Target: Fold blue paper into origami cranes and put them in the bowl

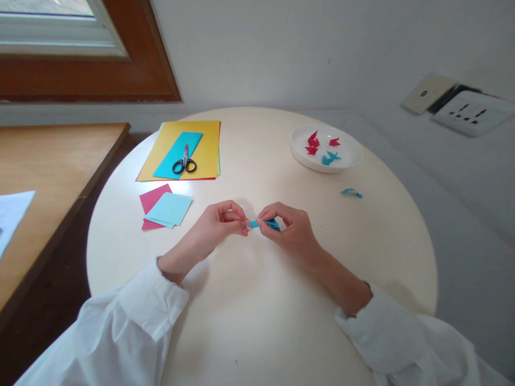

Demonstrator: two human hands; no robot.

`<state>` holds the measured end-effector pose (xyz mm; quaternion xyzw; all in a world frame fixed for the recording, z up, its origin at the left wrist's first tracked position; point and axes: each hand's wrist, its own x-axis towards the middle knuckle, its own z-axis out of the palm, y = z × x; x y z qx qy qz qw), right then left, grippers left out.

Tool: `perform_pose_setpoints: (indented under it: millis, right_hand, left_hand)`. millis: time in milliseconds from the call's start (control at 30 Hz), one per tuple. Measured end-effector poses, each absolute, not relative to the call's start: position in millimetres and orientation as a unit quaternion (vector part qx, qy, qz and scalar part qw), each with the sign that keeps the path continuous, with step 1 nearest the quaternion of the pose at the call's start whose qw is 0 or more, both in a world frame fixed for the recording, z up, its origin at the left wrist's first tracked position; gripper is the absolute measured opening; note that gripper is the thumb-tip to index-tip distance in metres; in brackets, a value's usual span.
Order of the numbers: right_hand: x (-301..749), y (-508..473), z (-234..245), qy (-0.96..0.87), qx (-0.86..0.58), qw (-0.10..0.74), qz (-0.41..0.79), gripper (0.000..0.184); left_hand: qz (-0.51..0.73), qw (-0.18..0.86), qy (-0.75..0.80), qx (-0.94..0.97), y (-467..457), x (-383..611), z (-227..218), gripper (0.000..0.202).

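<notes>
A small folded piece of blue paper (pixel 273 224) is held between my two hands over the middle of the round table. My left hand (pixel 223 221) pinches its narrow left end with thumb and fingers. Around its wider right part, the thumb and fingers of my right hand (pixel 292 228) are closed. The fingertips hide much of the folded shape. To the left of my left hand lie square sheets of light blue paper (pixel 171 209) over pink paper (pixel 153 199).
Black-handled scissors (pixel 185 162) rest on a blue paper strip (pixel 167 161) atop yellow sheets (pixel 209 150). A white dish (pixel 295 155) holds several small red and blue folded papers. A curled blue scrap (pixel 352 192) lies at right. A wooden desk (pixel 60 155) stands left of the white table (pixel 249 321).
</notes>
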<state>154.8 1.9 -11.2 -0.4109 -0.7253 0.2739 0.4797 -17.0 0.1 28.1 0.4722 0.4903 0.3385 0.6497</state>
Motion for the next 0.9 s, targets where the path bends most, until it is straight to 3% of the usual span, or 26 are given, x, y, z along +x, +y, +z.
perform_pose_setpoints:
  millis: [900]
  right_hand:
    - [153.1, 0.9, -9.9, -0.747, -0.433, 0.445, 0.238, 0.010]
  left_hand:
    - [0.339, 0.634, 0.479, 0.503, -0.8, -14.2, 24.4, 0.017]
